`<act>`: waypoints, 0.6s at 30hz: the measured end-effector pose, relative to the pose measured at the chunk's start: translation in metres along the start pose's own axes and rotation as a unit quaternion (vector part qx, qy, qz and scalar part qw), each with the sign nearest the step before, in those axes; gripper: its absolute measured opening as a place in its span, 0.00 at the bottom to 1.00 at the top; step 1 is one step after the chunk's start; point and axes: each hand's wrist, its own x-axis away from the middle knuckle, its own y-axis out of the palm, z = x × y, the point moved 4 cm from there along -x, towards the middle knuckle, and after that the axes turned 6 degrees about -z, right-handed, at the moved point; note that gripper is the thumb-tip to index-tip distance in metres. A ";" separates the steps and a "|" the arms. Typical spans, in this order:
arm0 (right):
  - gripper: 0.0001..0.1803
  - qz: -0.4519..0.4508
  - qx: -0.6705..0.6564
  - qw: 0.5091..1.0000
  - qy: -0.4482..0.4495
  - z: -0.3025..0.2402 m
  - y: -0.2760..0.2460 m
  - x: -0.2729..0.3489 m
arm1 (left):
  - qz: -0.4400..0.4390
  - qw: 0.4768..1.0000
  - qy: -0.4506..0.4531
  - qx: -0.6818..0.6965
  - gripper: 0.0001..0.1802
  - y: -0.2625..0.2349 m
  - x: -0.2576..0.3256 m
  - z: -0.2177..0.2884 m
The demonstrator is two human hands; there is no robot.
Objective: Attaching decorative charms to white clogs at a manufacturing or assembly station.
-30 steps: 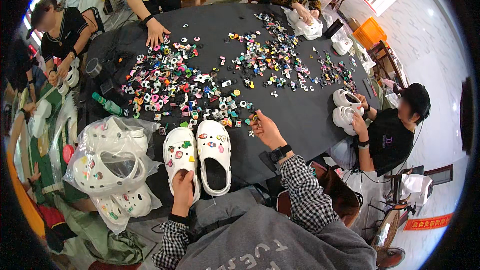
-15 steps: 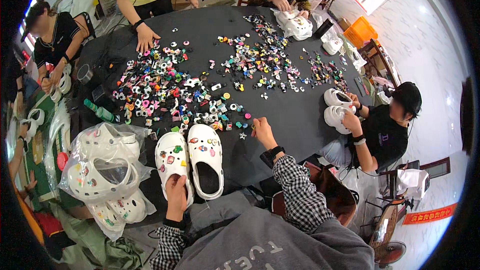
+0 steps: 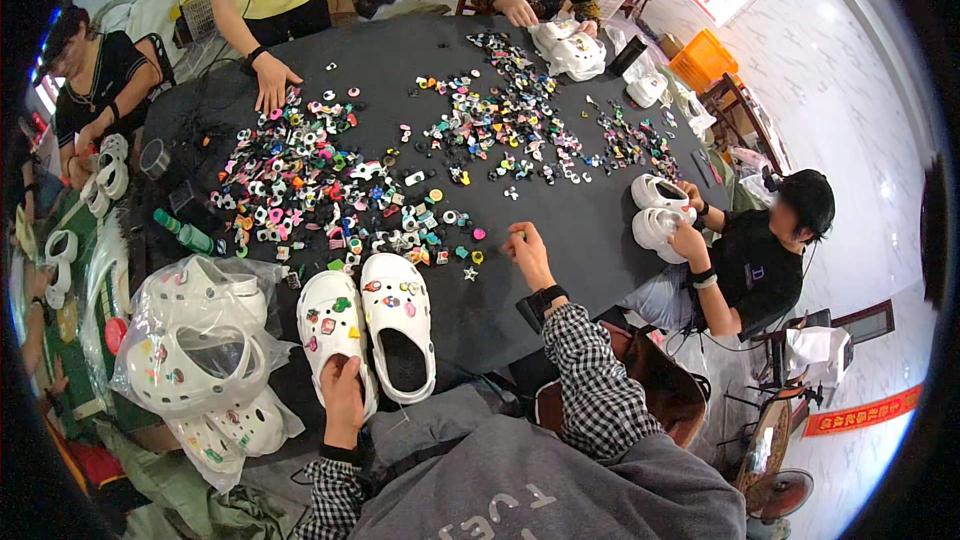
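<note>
Left hand (image 3: 342,398): gripping left clog (image 3: 333,338); best kept steady.
Right hand (image 3: 526,248): seemingly pinching a charm (image 3: 522,235); light pressure suits.

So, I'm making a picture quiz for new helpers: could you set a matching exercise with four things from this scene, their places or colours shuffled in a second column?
Column one
1. The person's left hand
2. The person's right hand
3. Plastic crate
4. Bottle

Column two
A. Orange
B. At the heel opening of a white clog
C. Green
D. To the right of both clogs, apart from them

Right pairs: 1-B, 2-D, 3-A, 4-C
</note>
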 end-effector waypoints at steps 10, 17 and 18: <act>0.16 -0.126 0.206 0.962 -0.127 -0.017 0.036 0.026 | 0.024 1.000 -0.011 -0.015 0.09 -0.008 0.001 -0.004; 0.12 -0.041 0.135 0.984 -0.104 0.001 0.040 0.024 | 0.020 1.000 -0.010 0.001 0.11 0.002 0.000 0.001; 0.11 -0.056 0.080 0.995 -0.034 0.006 0.037 0.025 | 0.020 1.000 -0.016 0.000 0.11 0.002 0.001 0.000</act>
